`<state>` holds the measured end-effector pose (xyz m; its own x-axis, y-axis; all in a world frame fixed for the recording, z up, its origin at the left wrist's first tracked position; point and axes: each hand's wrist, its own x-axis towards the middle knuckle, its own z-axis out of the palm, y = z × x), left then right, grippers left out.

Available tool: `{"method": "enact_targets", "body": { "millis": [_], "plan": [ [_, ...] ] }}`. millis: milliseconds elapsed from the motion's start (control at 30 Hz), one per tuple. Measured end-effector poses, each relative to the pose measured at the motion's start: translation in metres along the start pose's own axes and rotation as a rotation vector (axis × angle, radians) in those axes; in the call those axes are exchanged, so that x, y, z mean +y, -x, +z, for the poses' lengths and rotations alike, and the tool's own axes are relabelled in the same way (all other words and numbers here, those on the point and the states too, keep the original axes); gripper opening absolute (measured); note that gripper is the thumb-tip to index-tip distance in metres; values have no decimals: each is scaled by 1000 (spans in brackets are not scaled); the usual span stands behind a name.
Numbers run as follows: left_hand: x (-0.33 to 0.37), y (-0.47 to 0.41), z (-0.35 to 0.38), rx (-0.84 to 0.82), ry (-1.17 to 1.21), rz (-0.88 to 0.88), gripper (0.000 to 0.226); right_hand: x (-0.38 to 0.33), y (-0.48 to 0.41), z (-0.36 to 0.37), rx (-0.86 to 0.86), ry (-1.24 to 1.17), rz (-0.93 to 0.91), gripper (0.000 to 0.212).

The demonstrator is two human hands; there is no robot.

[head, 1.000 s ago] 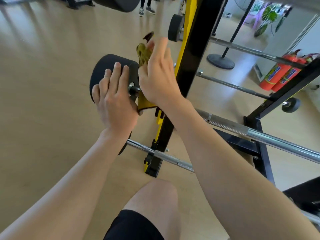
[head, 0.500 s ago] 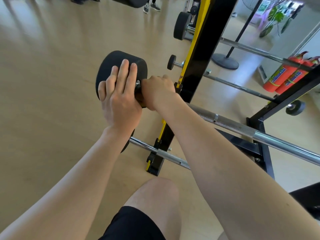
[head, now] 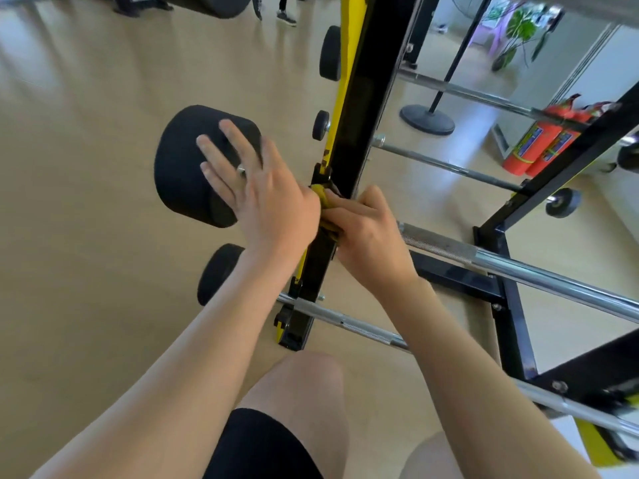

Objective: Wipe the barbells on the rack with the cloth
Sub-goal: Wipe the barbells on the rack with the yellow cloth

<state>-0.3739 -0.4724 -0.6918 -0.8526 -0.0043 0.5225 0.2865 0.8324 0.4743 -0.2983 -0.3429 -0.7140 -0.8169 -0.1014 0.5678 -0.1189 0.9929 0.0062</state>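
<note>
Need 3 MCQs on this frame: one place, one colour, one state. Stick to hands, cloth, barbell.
1. The left hand rests on: A) the black weight B) the floor C) a knee
2. The cloth is: A) blue B) yellow C) white
3. The right hand is: A) flat and open B) curled round the cloth on the bar C) hanging idle

Answers: 1 A, spread fingers lie on the weight's end; 2 B, yellow shows between the hands; 3 B, it wraps cloth and bar beside the rack upright.
</note>
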Motion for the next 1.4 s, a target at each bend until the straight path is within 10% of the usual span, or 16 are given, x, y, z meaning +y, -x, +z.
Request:
{"method": "enact_targets", "body": {
  "millis": [133,267,567,833,1233,1400],
  "plan": [
    [17,16,16,-121,249,139,47,9,22,-16,126,-66,130,40],
    [10,23,25,-101,387,204,52,13,33,-26,187,-100,438,15],
    [13,25,22,-103,383,197,44,-2,-11,-8,-72,202,183,27],
    [19,28,17,-71,293,165,52,26,32,-58,-469,330,529,51],
    [11,23,24,-117,302,232,50,-6,-20,-6,-285,354,269,14],
    [9,22,24,-109,266,255,53,16,-1,-31,-420,352,356,32]
  ]
}}
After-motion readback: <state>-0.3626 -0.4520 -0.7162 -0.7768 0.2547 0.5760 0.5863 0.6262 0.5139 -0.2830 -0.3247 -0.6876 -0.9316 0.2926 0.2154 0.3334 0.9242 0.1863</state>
